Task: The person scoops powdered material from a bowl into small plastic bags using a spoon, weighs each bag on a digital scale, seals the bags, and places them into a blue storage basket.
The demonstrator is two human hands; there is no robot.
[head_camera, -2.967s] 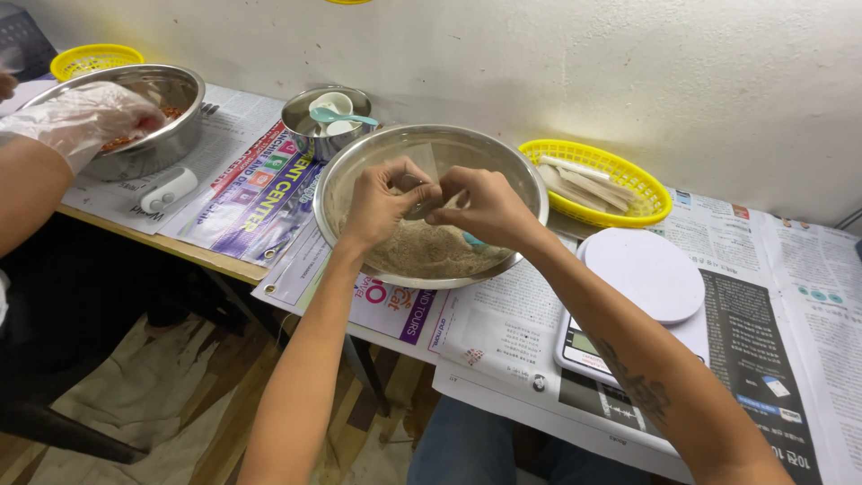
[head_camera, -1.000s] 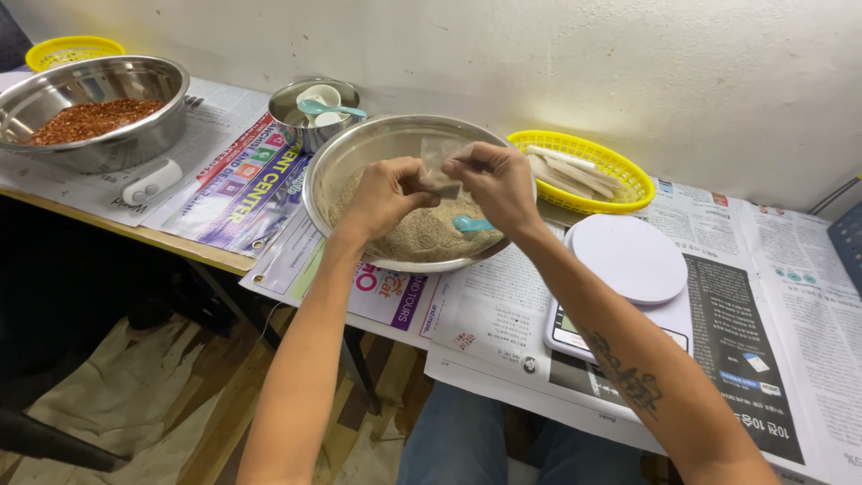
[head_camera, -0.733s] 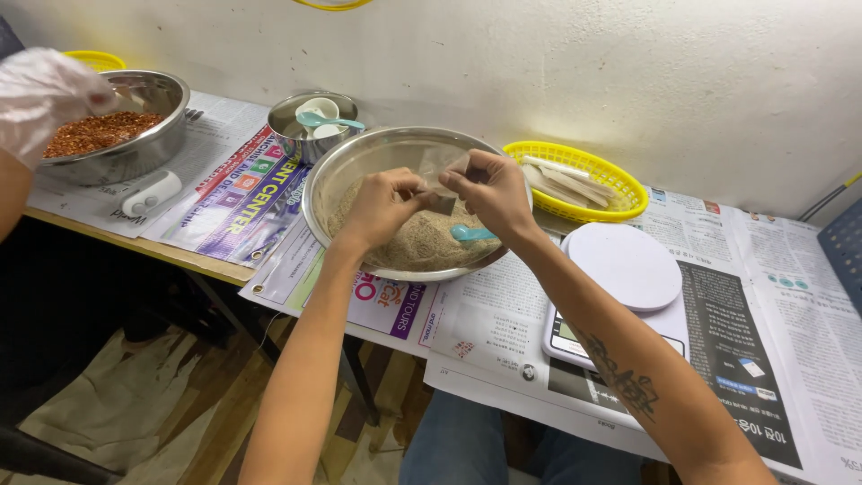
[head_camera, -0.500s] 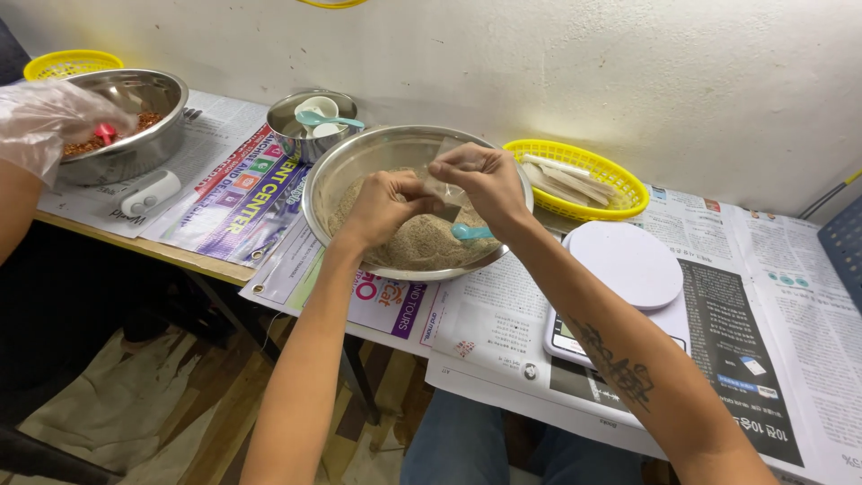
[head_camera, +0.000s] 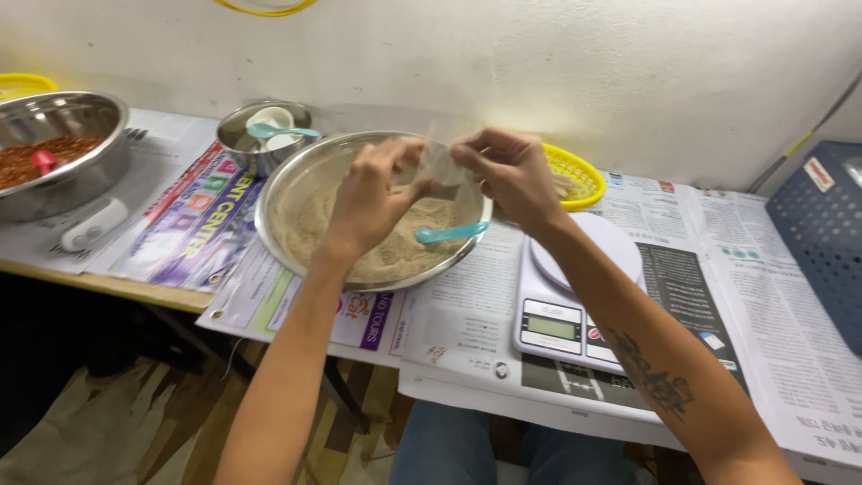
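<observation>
A small clear bag (head_camera: 442, 164) is pinched between the left hand (head_camera: 370, 193) and right hand (head_camera: 512, 171), held over the steel bowl of powder (head_camera: 296, 180). If it's tilted, powder probably gets spilled onto the newspaper (head_camera: 467, 314).

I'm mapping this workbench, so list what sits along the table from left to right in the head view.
Steel bowl of red flakes → white handheld device → small steel bowl with cups and a teal spoon → large steel bowl of tan powder → yellow basket → white kitchen scale → blue crate.
</observation>
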